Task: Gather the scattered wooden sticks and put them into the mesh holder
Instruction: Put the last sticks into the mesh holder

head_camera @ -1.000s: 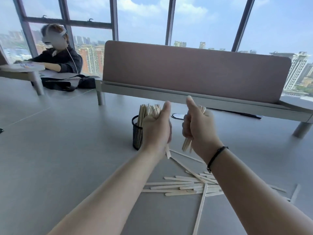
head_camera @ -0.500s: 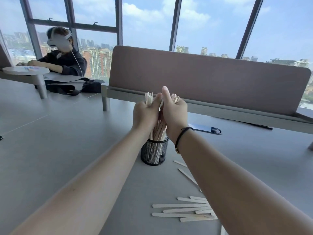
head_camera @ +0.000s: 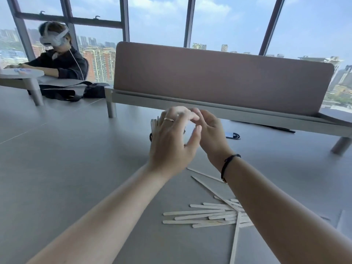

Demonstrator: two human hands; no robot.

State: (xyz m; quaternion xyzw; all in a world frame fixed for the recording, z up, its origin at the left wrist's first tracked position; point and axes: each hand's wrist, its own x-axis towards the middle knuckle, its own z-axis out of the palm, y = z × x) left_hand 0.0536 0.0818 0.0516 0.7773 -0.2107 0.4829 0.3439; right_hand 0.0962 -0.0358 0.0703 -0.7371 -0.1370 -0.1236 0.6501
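My left hand and my right hand hover side by side above the table, fingers spread and loosely bent, holding nothing. Both hands are blurred. Behind my left hand stands the black mesh holder, almost fully hidden; only a sliver of its rim shows. Upright wooden sticks poke out of it at the left of my fingers. Several loose wooden sticks lie flat on the grey table in front of my right forearm, some hidden under it.
A pink-brown divider panel on a raised shelf crosses the table behind the holder. A small dark blue object lies right of my hands. Another person wearing a headset sits at the far left, beside a black bag.
Both hands gripped bundles of sticks and pushed them into the holder. Now they have let go and drawn back, fingers spread; the sticks stand in the holder.
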